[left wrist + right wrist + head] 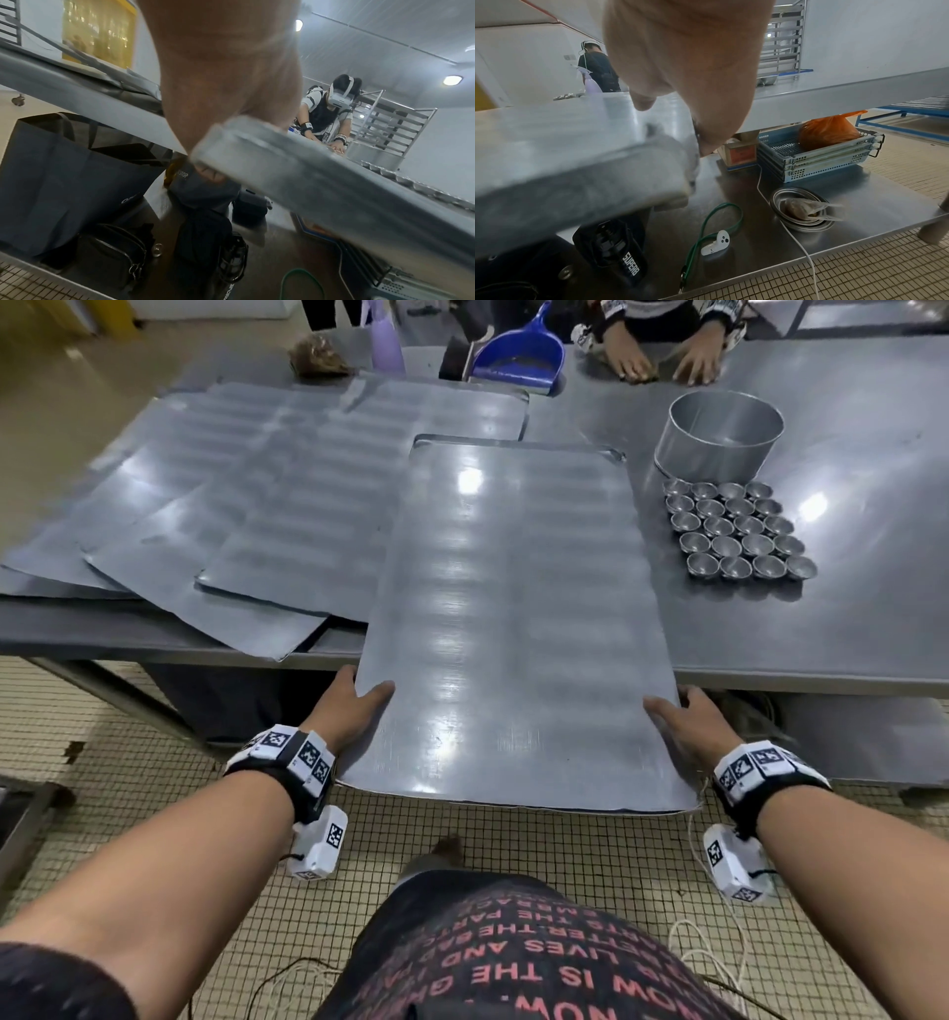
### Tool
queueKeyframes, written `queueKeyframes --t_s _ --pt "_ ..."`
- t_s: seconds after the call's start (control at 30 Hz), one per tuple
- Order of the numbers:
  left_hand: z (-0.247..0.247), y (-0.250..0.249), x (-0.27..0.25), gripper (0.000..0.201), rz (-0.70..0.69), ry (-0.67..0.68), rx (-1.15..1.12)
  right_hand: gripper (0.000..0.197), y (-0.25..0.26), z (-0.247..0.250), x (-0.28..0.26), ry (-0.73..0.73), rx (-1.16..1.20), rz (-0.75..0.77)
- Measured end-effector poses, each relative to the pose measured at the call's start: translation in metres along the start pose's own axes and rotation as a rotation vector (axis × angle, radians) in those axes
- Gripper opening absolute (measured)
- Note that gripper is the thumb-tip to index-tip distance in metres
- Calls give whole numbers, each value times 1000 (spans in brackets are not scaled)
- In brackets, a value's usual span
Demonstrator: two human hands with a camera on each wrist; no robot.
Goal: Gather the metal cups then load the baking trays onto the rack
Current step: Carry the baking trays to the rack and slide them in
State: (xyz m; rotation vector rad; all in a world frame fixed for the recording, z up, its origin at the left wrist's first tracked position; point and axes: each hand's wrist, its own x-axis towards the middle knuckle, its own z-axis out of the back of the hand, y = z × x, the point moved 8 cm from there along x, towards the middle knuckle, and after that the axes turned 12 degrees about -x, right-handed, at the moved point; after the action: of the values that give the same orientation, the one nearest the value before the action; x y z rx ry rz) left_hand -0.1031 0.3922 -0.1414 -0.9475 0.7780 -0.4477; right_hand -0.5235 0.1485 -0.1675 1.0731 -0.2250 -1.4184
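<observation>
Steel tray point(518, 629) juts off the table point(847, 629) edge toward the person, its long axis pointing away from them. Left hand point(349, 706) grips its left edge, right hand point(683, 721) its right, equally near. Farther right, cups point(739, 531) sit clustered beside a round tin point(719, 436) that looks empty.

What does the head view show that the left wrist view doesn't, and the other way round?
Only the head view shows the right hand on the tray, the blue dustpan and the other trays fanned across the table. Only the left wrist view shows the bags under the table and the rack. Both show the left hand gripping the baking tray, and the metal cups.
</observation>
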Motion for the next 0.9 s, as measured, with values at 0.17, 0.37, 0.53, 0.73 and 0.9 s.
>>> queueKeyframes --t_s 0.17,0.37,0.53,0.73,0.9 --pt "-1 -8 26 53 -31 11 71 41 10 3 12 -79 -102 -14" --pt "-3 -8 38 53 -50 -15 122 43 11 4 32 -147 -215 13" --pt "-1 -3 41 57 -87 -48 114 48 3 1 36 -145 -255 -18" --pt "-1 -9 36 40 -137 -90 92 46 -1 4 34 -181 -316 21" --pt "-4 -7 15 34 -158 -114 107 42 -9 6 22 -160 -292 67"
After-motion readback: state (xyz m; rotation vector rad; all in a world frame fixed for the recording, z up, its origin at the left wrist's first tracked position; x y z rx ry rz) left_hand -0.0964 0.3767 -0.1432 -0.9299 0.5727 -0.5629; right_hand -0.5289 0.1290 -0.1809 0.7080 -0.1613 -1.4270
